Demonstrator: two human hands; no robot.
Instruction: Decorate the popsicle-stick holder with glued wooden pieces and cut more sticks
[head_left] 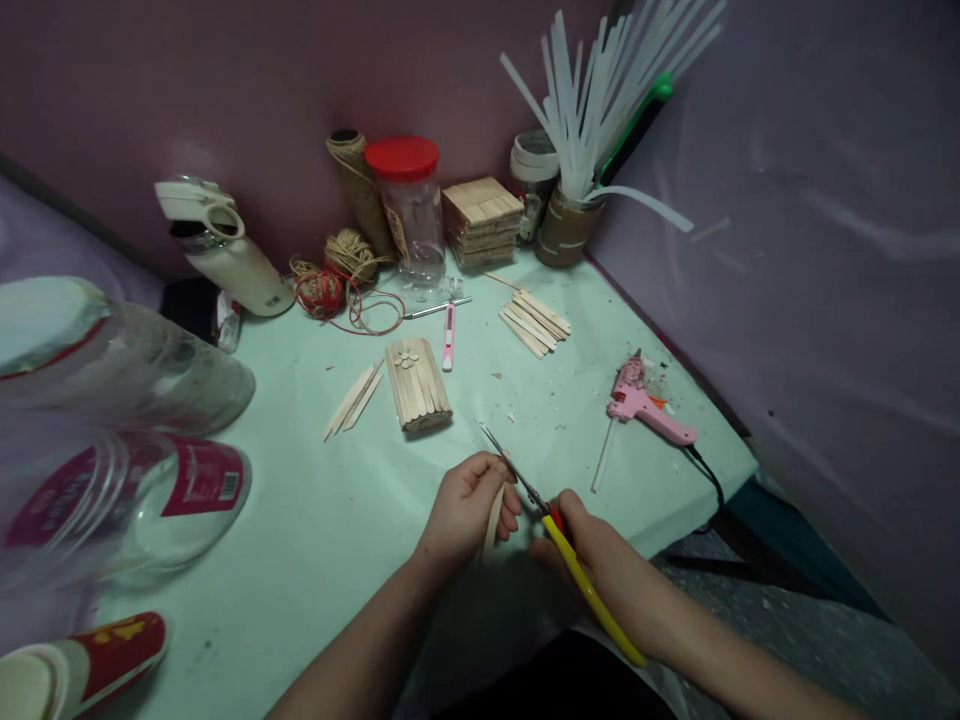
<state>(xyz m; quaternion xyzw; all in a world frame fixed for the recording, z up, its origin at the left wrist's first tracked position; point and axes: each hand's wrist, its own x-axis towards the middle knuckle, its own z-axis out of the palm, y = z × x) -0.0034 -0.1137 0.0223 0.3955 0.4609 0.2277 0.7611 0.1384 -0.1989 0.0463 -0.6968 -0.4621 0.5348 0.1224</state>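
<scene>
Pinched in the fingers of my left hand (474, 500) is a popsicle stick (493, 522), pointing down toward the table's front. My right hand (600, 560) grips scissors (581, 578) with yellow and red handles, and their blades reach up beside my left fingertips. Whether the blades touch the stick I cannot tell. Beyond my hands stands a small piece covered in popsicle sticks (420, 390), with a flower shape of small wooden pieces on it. Left of it lie several cut, pointed sticks (355, 400). A pile of whole sticks (535, 323) lies farther back.
A pink glue gun (651, 412) with its cord lies at the right edge. A pink cutter (448, 338) lies near the middle. Along the back stand a red-lidded jar (411, 215), a stack of stick bundles (482, 222) and a pot of glue sticks (561, 232). Large plastic jars (202, 480) line the left.
</scene>
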